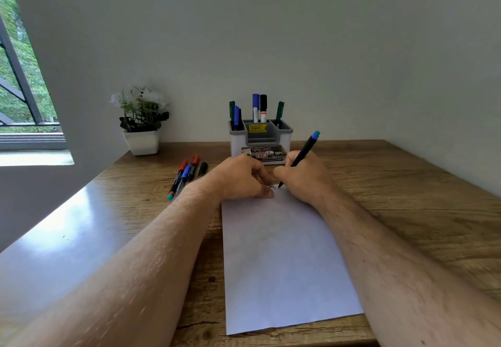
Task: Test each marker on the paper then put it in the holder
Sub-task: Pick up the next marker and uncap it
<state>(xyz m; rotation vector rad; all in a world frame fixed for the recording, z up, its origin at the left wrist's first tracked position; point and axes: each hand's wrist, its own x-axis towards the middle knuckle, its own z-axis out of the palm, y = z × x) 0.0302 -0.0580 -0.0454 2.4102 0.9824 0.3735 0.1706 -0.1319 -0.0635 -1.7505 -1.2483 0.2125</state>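
Right hand (301, 176) grasping black marker (299, 158), tip down on the paper (284, 260) near its far edge. Left hand (244, 177) curled, pressing the sheet; cap possibly inside, cannot tell. Light, rigid, smooth barrel: best pinched mid-barrel before dropping into holder (260, 136).

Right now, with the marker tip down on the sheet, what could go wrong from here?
The right hand writes at the paper's far edge, so the marker could stray onto the bare table. The left hand rests beside the fresh scribble and might smear it. The holder stands just behind both hands; a forward reach could knock it.
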